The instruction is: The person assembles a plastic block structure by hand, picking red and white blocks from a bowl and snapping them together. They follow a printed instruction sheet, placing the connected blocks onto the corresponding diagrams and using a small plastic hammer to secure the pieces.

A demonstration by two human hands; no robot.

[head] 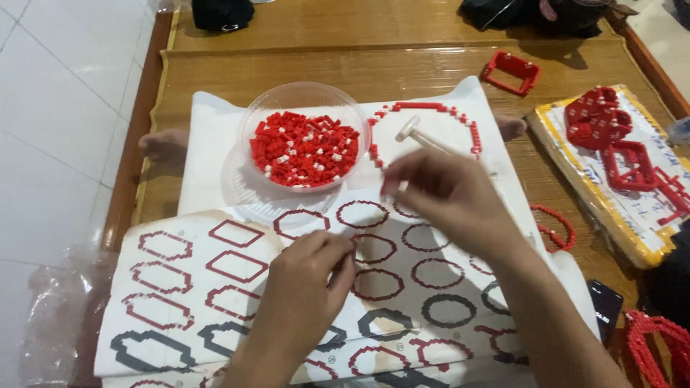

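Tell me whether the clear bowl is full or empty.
Partly full. The clear bowl stands upright and holds a heap of small red and white bricks that covers its bottom, below the rim.

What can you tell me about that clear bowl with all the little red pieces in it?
The bowl is round, shallow and see-through, plastic by the look of it. It sits upright on a white sheet on the wooden table, beyond both hands. It holds a heap of small red bricks with a few white ones mixed in. Neither hand touches it; the right hand is nearest.
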